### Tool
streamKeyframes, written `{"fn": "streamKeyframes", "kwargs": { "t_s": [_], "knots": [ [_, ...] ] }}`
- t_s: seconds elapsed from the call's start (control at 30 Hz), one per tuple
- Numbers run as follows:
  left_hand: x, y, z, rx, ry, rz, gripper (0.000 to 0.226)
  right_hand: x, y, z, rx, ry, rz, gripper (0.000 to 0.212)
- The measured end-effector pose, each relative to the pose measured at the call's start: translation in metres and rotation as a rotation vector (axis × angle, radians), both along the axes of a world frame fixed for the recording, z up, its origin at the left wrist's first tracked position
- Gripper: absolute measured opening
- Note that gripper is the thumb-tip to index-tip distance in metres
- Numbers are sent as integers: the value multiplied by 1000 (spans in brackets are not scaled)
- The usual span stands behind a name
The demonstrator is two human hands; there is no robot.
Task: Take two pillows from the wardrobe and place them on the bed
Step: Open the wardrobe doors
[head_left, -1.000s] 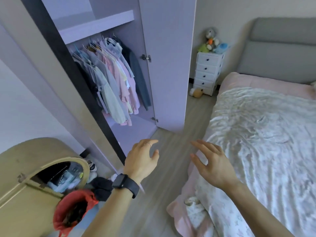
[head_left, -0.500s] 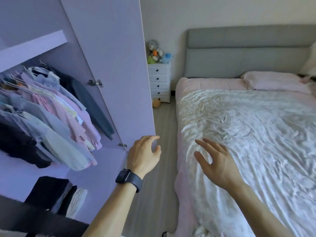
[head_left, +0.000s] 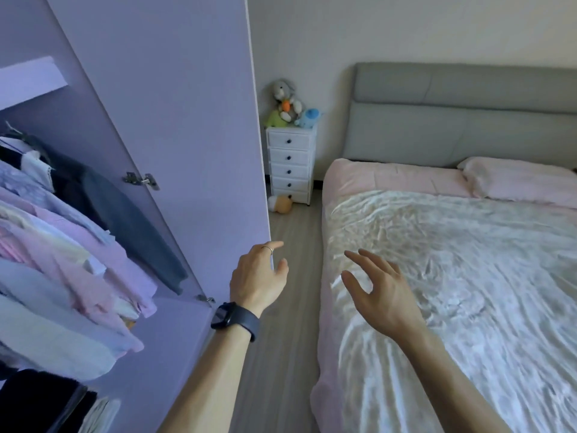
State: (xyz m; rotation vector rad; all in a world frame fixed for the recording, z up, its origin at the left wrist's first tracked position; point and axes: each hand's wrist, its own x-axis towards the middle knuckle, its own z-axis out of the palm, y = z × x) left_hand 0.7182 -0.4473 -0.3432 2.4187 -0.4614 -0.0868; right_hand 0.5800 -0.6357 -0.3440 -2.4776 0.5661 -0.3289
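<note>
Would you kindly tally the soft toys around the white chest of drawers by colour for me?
Grey soft toy: 1
Green soft toy: 1
Blue soft toy: 1
Orange soft toy, on the floor: 1
Total: 4

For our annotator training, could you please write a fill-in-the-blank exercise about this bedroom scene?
1. A pink pillow lies on the bed, near the ____ headboard.
2. The left hand has a dark ____ on its wrist.
3. Plush toys sit on ____ of the white drawer chest.
4. The right hand holds ____.
Missing words: grey; watch; top; nothing.
</note>
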Motion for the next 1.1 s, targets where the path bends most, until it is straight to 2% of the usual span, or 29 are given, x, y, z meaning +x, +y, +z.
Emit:
{"fn": "streamKeyframes", "kwargs": {
  "t_s": [0.33,0.5,0.63,0.73,0.87,1.1],
  "knots": [
    [144,-142,31,-12,-83,-165,38,157,-121,22,-34,9,-16,47],
    [236,-199,47,-29,-220,-213,36,249,-170,26,-63,-32,-52,46],
    [309,-231,68,29,-332,-219,38,315,-197,37,-80,-43,-74,45],
    [353,-255,75,22,-381,-154,37,364,-217,43,-70,-54,-73,46],
    [391,-281,70,-31,-342,-50,38,433,-241,45,-60,-74,-20,45],
    [487,-288,54,-55,-328,252,39,589,-278,36,-56,-123,263,43]
  ]
}}
